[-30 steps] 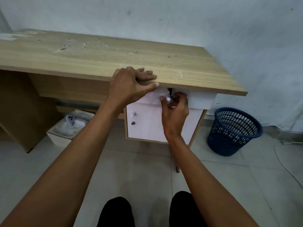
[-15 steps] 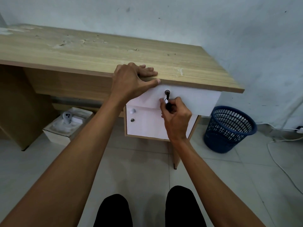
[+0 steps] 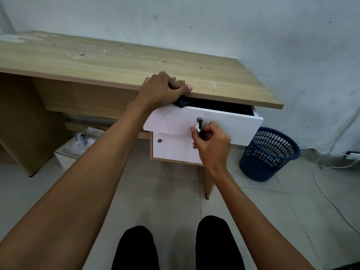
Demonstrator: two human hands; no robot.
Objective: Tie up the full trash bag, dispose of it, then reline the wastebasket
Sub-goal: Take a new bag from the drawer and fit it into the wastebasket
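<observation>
A: How will the wastebasket [image 3: 268,152] handle?

B: My guess is light and stiff: blue lattice plastic, standing upright on the floor with no liner in it. Best taken by the rim, since the mesh wall would likely flex.

A: Where is it from the hands?

B: Well off to the right of the right hand [image 3: 211,142] and lower, past the drawer's [image 3: 224,123] corner, against the wall. Nothing touches it.

A: And the hands themselves?

B: The right hand pinches a dark key or small pull hanging under the lock on the white drawer front; the drawer stands partly out, with something dark inside, possibly bags. The left hand [image 3: 163,88] has fingers curled over the edge of the wooden surface [image 3: 116,61], above the drawer's left corner.

A: So the step in hand?

B: Probably fetching a fresh liner.
</observation>
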